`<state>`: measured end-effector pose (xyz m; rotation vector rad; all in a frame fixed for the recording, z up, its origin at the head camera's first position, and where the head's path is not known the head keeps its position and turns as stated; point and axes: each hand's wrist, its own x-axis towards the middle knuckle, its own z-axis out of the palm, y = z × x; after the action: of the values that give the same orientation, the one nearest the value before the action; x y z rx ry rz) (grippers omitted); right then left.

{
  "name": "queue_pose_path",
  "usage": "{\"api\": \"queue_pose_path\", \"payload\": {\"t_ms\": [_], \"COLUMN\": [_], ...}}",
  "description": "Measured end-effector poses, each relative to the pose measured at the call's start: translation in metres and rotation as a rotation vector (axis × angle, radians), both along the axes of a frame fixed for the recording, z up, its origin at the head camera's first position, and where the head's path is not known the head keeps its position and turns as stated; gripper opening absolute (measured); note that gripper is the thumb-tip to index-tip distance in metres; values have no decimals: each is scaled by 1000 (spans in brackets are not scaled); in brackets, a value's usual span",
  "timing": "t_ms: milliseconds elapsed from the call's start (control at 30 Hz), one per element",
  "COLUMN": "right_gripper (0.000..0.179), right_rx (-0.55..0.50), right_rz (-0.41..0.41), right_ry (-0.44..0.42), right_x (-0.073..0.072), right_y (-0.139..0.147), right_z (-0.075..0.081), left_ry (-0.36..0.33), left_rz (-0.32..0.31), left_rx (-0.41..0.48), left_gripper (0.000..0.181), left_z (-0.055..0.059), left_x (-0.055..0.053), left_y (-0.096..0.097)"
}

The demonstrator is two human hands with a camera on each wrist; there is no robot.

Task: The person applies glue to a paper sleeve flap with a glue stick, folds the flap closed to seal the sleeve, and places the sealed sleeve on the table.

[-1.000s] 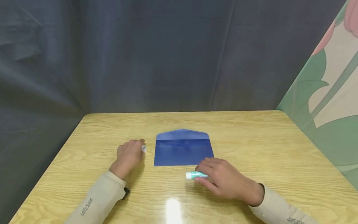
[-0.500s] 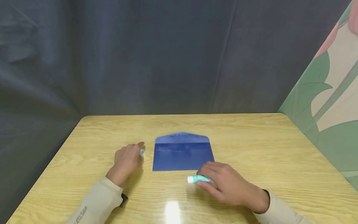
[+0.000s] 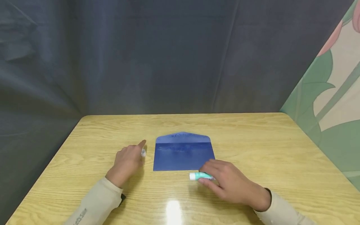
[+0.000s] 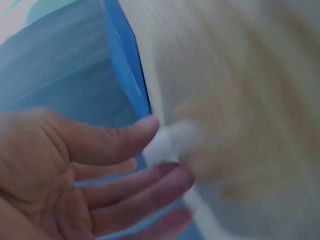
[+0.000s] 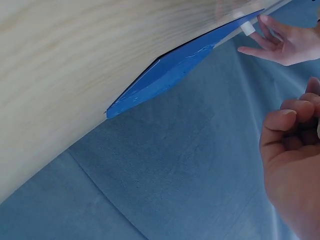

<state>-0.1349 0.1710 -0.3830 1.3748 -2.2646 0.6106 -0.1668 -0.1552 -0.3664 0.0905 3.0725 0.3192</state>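
Observation:
Just left of the envelope, my left hand (image 3: 127, 161) pinches a small white cap (image 4: 160, 146) between thumb and fingers, close over the table. Its index finger points forward, clear of the cap. My right hand (image 3: 227, 181) grips a teal-and-white glue stick (image 3: 201, 176) near the envelope's front right corner, white end facing left; the far end is hidden in the palm. The blue envelope (image 3: 182, 157) lies with its flap (image 3: 182, 137) opened out away from me, and smeared marks show along the flap and below the fold. The right wrist view also shows the cap (image 5: 247, 28) beside my left fingers.
The wooden table (image 3: 253, 137) carries the envelope at its middle. A dark curtain (image 3: 157, 56) hangs behind its back edge and along the left. To the right is a flower-patterned panel (image 3: 337, 100).
My left index finger has straightened out forward, away from the cap. The view has shifted slightly; the glue stick and right hand stay nearly in place beside the envelope.

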Motion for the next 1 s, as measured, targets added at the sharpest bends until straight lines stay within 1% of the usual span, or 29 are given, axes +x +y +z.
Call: {"api": "queue_pose_path", "payload": {"t_ms": [33,100,167,200,267,333,400,467,500,600,733,867,1000], "right_gripper": [8,7,8,8,8,8,8,8,7,6,9,15,18], "right_rx": [2,-2,-9,-11,-13,-15,-13,-10,-11,-4,6,8,4], "right_rz": [-1,4,9,11,10,5,0,-6,-9,-7,8,47,69], "right_ry": [-7,-8,-4,-7,-7,-2,-1,1,3,-16,-19,23,63], "right_x": [0,0,1,1,2,2,2,2,2,3,4,5,7], "right_y": [0,-1,-1,-1,-2,-2,-3,-3,-3,-4,-7,-14,-19], "right_z": [0,0,-1,-2,-2,-1,-1,-1,-1,-2,-2,-3,-2], "left_ry": [14,64,136,172,221,236,240,255,275,329,399,459,488], "left_rz": [-10,-29,-59,-88,-185,-311,-433,-513,-534,-566,-604,-623,-629], "left_rx": [2,4,32,61,161,289,389,430,426,391,337,307,326], "left_gripper": [67,65,61,58,50,45,45,47,49,55,58,54,46], "left_z": [2,7,12,15,21,25,27,28,28,25,20,12,4], "left_x": [2,6,13,17,26,36,47,56,59,66,70,72,73], "left_y": [0,1,6,10,20,32,45,56,61,70,77,81,84]}}
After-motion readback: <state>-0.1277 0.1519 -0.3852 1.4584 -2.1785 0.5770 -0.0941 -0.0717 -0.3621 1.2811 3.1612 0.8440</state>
